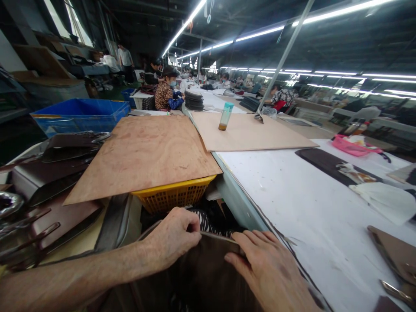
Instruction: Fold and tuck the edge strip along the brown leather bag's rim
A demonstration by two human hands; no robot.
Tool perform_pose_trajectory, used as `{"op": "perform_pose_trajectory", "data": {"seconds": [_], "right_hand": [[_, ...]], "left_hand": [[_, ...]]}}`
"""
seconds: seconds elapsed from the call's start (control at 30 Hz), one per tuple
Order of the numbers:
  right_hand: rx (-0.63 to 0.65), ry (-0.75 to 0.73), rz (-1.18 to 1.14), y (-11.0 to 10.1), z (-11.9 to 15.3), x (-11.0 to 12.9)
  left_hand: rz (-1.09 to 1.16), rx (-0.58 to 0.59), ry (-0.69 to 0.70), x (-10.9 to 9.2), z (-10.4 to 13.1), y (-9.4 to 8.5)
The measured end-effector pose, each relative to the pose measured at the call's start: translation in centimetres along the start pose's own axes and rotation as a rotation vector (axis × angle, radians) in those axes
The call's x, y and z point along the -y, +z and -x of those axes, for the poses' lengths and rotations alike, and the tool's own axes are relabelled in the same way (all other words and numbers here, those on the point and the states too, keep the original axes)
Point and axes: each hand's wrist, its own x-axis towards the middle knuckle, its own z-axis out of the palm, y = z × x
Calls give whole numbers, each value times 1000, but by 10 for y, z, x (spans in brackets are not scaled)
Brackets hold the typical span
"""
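Black-and-white zebra-print clothing (204, 220); bare left forearm (97, 269), bare right hand (264, 264)

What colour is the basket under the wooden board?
Yellow; the basket shows best in the head view.

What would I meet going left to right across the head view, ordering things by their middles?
Blue bin → the person's left hand → teal-capped bottle → the person's right hand → pink basket.
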Motion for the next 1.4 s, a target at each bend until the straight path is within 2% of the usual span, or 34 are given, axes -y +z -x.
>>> {"op": "perform_pose_trajectory", "data": {"seconds": [0.13,0.23,0.5,0.67,0.77,0.93,1.1,1.4], "right_hand": [[170,195,-166,-4,-3,-2],[201,267,-211,-7,-6,-1],[154,201,-182,-1,-6,-5],[10,0,-31,6,-4,-1],[-75,-40,37,5,-5,10],[5,21,43,6,-6,21],[8,38,80,7,-7,19],[90,22,98,3,-13,15]], "left_hand": [[-17,10,5,0,1,2],[-18,11,10,0,0,2],[4,23,-6,0,-2,1],[-6,3,-16,0,-1,2],[-4,-3,-10,-3,1,1],[-29,2,-27,-8,2,0],[-21,-11,-5,-5,3,2],[9,4,-13,-8,2,2]]}}
